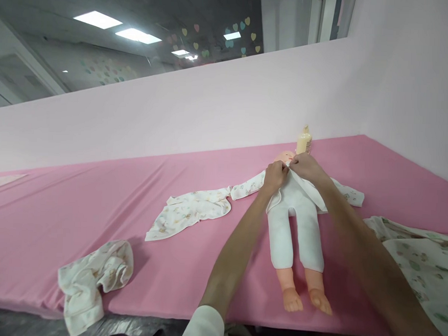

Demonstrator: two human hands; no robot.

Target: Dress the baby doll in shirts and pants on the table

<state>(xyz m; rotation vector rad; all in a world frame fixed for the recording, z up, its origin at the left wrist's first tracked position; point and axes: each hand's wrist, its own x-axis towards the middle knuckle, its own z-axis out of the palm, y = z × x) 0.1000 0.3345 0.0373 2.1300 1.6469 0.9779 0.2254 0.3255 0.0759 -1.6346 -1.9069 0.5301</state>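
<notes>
Baby doll (294, 197) lies face up on the pink sheet (97, 207), head toward the wall (211, 113) and 2 bare feet near the front edge, with its arms in the sleeves of a printed baby shirt (250, 187). Left hand (275, 175) and right hand (308, 167), fingers curled nearly closed, pinch the shirt's neckline just beside each other below the doll's chin. Behind the head stands a pump bottle (304, 142), while 1 flat printed garment (191, 208) and 1 crumpled printed garment (106, 267) lie leftward, and a leaf-print cloth (422, 258) rightward.
</notes>
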